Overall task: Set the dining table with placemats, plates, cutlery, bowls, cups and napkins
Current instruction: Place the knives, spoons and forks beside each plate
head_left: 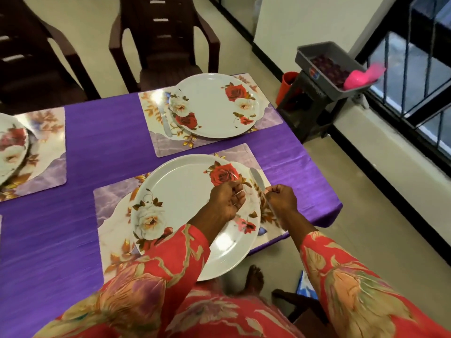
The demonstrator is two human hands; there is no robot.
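A white rose-patterned plate [185, 191] lies on a floral placemat [109, 203] at the table's near right corner. My left hand [228, 198] hovers over the plate's right side, fingers curled shut; thin pale glints show between them, and I cannot tell what they are. My right hand [280, 198] is closed on the handle of a table knife [256, 178], whose blade points away from me along the plate's right rim. A second plate [212, 106] sits on the far placemat [151, 103], with a knife [166, 123] lying on its left. A third plate [9, 147] and its mat [48, 142] are at the left.
A purple cloth [97, 132] covers the table. Two dark plastic chairs [166, 45] stand at the far side. To the right, a stool carries a grey tray [327, 64] with a pink object [361, 76], and a red cup [288, 86] stands beside it. My bare foot [255, 276] is on the floor.
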